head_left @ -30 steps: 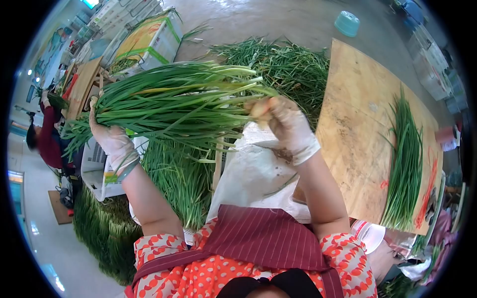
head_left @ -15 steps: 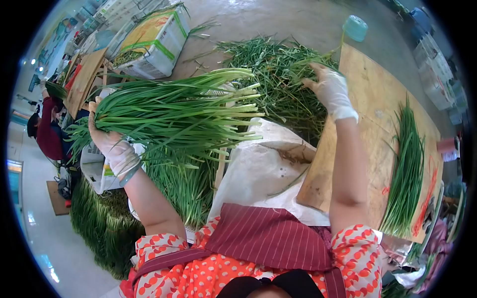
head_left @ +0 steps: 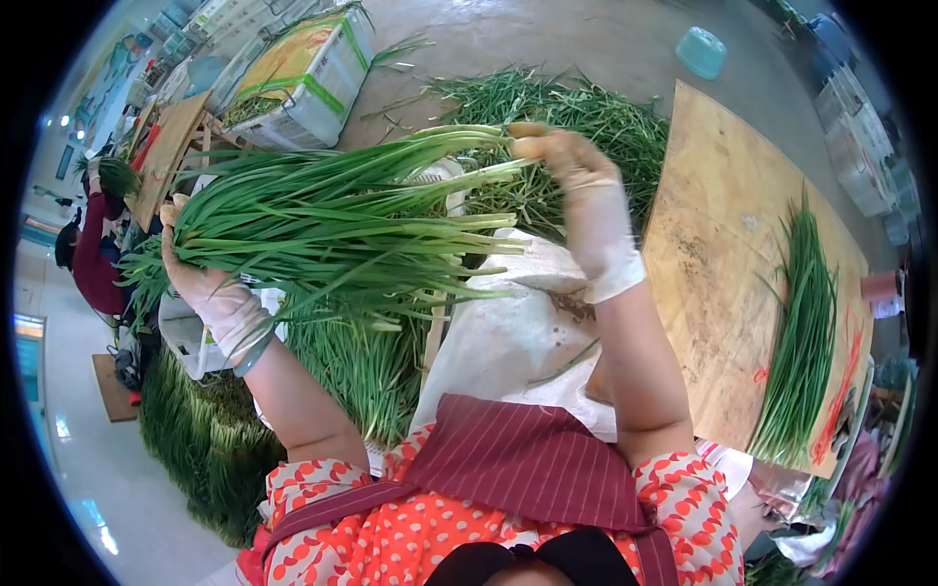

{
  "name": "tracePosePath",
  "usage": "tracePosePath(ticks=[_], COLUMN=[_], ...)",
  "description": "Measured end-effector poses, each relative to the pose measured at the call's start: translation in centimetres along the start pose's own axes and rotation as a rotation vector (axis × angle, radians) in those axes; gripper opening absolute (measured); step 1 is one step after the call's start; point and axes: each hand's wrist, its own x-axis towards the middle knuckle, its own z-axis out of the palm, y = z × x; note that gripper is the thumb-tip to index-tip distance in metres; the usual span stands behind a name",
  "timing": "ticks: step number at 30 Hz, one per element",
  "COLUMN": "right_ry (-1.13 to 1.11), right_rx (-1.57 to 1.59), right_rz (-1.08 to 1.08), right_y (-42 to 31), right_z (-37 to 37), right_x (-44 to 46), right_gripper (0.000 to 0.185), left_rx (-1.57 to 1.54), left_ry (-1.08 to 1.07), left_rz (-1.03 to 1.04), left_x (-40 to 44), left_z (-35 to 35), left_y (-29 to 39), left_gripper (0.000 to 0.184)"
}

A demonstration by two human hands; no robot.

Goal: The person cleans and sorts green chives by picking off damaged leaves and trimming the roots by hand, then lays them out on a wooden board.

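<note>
R hand (head_left: 586,190) back from pile (head_left: 611,127), pinching stems (head_left: 479,137); L hand (head_left: 210,285) grips leaves (head_left: 283,215).

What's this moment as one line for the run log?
left hand: holding chive bunch | right hand: fingers at pale stem ends, blurred | second bunch: lying on wooden board

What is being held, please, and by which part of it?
A bunch of greens, held by the left grip near its leaf tips; the right grip is at some pale ends, its hold too blurred to tell.
</note>
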Motion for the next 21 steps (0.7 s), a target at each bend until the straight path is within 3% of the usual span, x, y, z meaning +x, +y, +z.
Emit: tracePosePath(ticks=[3, 5, 6, 7, 9, 12, 14, 15, 16, 18, 19, 21], right_ry=[0.373, 0.328, 0.280, 0.279, -0.295, -0.563, -0.757, -0.727, -0.728, -0.474, -0.434, -0.312], right_rx=[-0.103, -0.442, -0.656, -0.658, -0.176, -0.070, -0.110, -0.303, -0.301, 0.264, -0.094, 0.000], right_rz=[0.045, 0.112, 0.074, 0.072, 0.276, 0.339, 0.248, 0.229, 0.230, 0.515, 0.324, 0.201], right_y=[1.2, 6.0, 7.6, 5.8, 1.8, 0.6, 1.7, 0.8, 1.3, 2.7, 2.4, 3.2], right_z=[-3.3, -7.4, -8.3, -7.2, -4.5, -1.7, -0.5, 0.5, 1.2, 1.9, 1.9, 1.9], right_x=[1.3, 2.2, 2.4, 2.1, 0.8, 1.1, 1.2, 0.9, 0.5, 0.0, -0.1, -0.2], right_gripper=[0.022, 0.022, 0.024, 0.024, 0.030, 0.033, 0.032, 0.032, 0.032, 0.033, 0.030, 0.027], left_rx=[-0.001, 0.012, -0.007, -0.024, 0.003, -0.069, -0.169, -0.141, -0.114, -0.111, -0.109, -0.206], left_ry=[0.047, 0.085, -0.012, -0.105, -0.003, 0.130, 0.165, 0.161, 0.156, 0.126, 0.096, 0.094], left_rz=[0.027, 0.060, 0.029, -0.004, 0.023, 0.027, 0.006, 0.001, -0.003, -0.038, -0.075, -0.121], left_x=[-0.3, -0.6, -0.4, -0.4, -0.8, -0.6, -0.4, -0.4, -0.4, -0.4, -0.4, -0.4], left_z=[0.2, 0.1, 0.0, -0.1, -0.1, 1.3, 2.1, 2.3, 2.3, 2.1, 2.0, 2.0], left_y=[-0.1, -0.2, -0.5, -0.6, -0.5, -1.0, -1.5, -1.6, -1.7, -1.1, -1.0, -0.8], left_gripper=[0.029, 0.029, 0.031, 0.034, 0.033, 0.030, 0.029, 0.029, 0.028, 0.029, 0.030, 0.029])
